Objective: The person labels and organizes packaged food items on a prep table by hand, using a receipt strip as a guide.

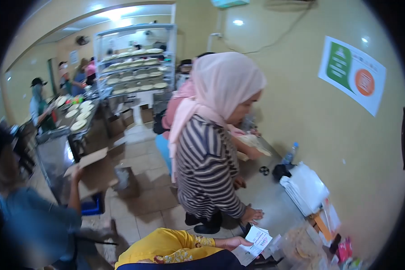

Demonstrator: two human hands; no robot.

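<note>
My left hand (pixel 233 243), below a yellow sleeve with embroidery, is closed on white printed cards (pixel 258 238) at the bottom centre. The cards are fanned slightly and carry small print. Just beyond them, a co-worker's hand (pixel 252 215) is spread at the edge of the grey table (pixel 274 207). To the right of the cards is a clear plastic bag (pixel 299 247) with round, flat, pale pieces in it. My right hand does not show.
A person in a striped top (pixel 207 166) stands ahead at the table. White bags (pixel 305 186), a bottle (pixel 290 154) and a black bundle (pixel 281 172) lie by the wall. Another person (pixel 40 225) handles a cardboard box (pixel 92 168) at left. Behind stands a rack (pixel 135 60) of dough rounds.
</note>
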